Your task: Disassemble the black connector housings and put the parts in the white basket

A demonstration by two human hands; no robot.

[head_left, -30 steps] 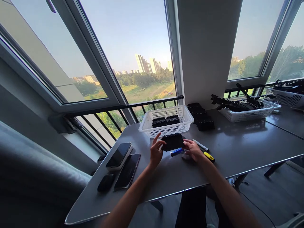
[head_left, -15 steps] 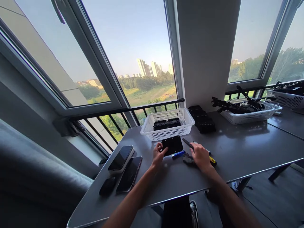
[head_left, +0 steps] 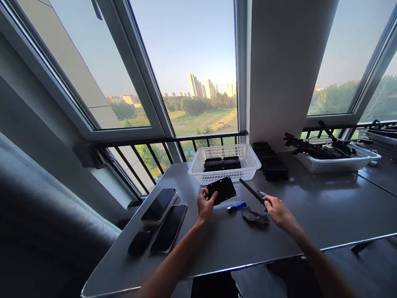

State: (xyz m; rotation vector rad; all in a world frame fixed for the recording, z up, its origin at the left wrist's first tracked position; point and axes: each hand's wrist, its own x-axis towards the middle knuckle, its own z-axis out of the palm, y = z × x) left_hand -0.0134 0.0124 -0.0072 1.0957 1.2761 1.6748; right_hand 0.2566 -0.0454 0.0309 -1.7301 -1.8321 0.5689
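My left hand pinches a flat black rectangular plate by its left edge, thumb on top, tilted above the table. Small holes or screws show along the plate's edges. In my right hand is a long dark flat file; its tip points up and left, apart from the plate, and the fingers hide its handle. Between the hands a blue object, perhaps a small knife, lies on the table beside a crumpled dark cloth. A whitish pen-like item is partly hidden behind the file.
A white plastic basket with black parts stands beyond the plate. Stacked black parts are right of it; another basket holds black parts and cables. Two phone-like devices and a black mouse lie left.
My right hand has moved right and nearer me with the file, uncovering more of its blade and the cloth. The plate has tilted in my left hand. The whole view has shifted slightly.
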